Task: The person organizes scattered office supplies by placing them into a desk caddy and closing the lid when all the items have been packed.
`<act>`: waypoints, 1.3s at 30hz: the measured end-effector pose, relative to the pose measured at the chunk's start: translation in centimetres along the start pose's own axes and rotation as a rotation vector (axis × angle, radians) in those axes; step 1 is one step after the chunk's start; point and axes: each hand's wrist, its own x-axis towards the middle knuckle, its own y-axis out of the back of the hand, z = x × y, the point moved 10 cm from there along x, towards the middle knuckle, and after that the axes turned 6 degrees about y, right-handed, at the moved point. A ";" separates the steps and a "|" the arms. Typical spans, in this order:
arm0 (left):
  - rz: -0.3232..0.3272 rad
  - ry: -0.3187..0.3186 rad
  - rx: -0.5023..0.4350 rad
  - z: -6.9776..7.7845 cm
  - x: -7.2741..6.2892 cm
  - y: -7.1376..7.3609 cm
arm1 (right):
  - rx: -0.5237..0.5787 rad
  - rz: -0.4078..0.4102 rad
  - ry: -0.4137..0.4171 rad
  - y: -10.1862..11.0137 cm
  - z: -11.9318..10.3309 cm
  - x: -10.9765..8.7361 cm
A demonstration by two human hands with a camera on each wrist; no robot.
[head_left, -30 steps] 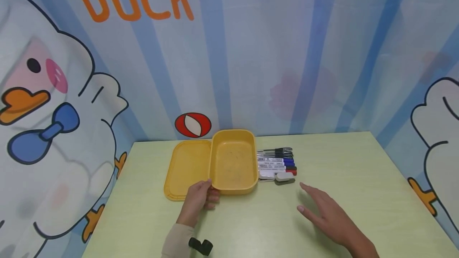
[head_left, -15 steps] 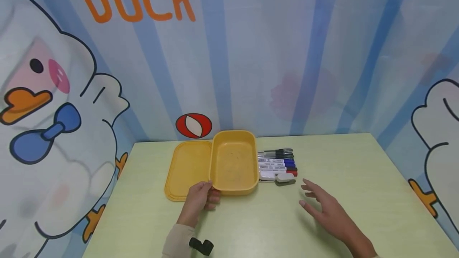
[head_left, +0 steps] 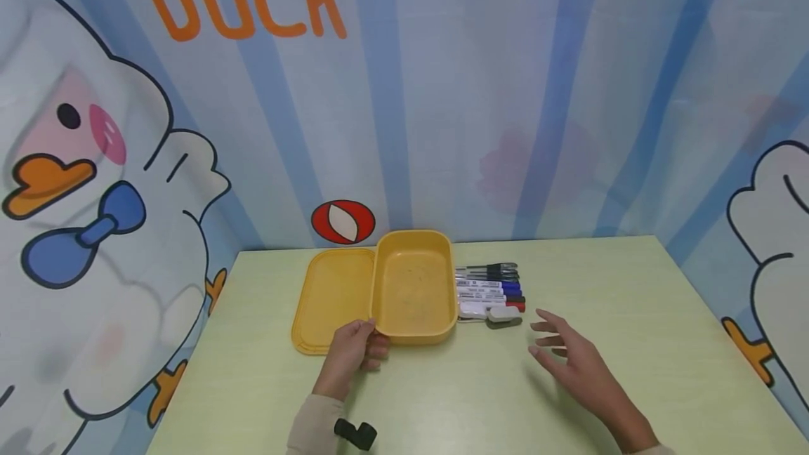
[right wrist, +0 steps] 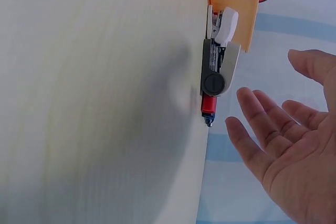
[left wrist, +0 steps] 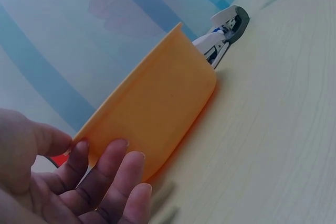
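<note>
A yellow plastic box stands at the back of the table with nothing inside it. My left hand pinches the rim at its near left corner; in the left wrist view the thumb lies on the rim and the fingers rest against the outer wall. My right hand hovers over the table, fingers loosely spread and holding nothing. Nearest to it is a grey-and-white stapler. Past the stapler, whiteboard markers with blue, black and red caps lie in a row, then several dark pens.
A yellow lid lies flat against the box's left side. Next to the stapler is a white object, its kind unclear. Behind the table edge hangs a blue striped curtain with duck pictures.
My right hand has shifted slightly up and its fingers have spread a little apart. The left hand keeps its pinch on the box, which has stayed in place.
</note>
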 end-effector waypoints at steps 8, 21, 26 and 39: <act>0.005 0.018 0.021 -0.1 0.1 0.1 | 0.019 0.023 0.014 0.2 0.1 0.3; 0.000 0.014 0.025 -0.1 0.3 0.1 | 0.025 0.030 0.009 0.5 -0.5 1.0; -0.003 0.006 0.016 -0.1 0.3 0.1 | 0.031 0.043 0.026 0.6 -0.4 1.1; 0.003 0.018 0.005 -0.1 0.1 0.1 | 0.065 0.035 0.024 0.5 0.1 1.5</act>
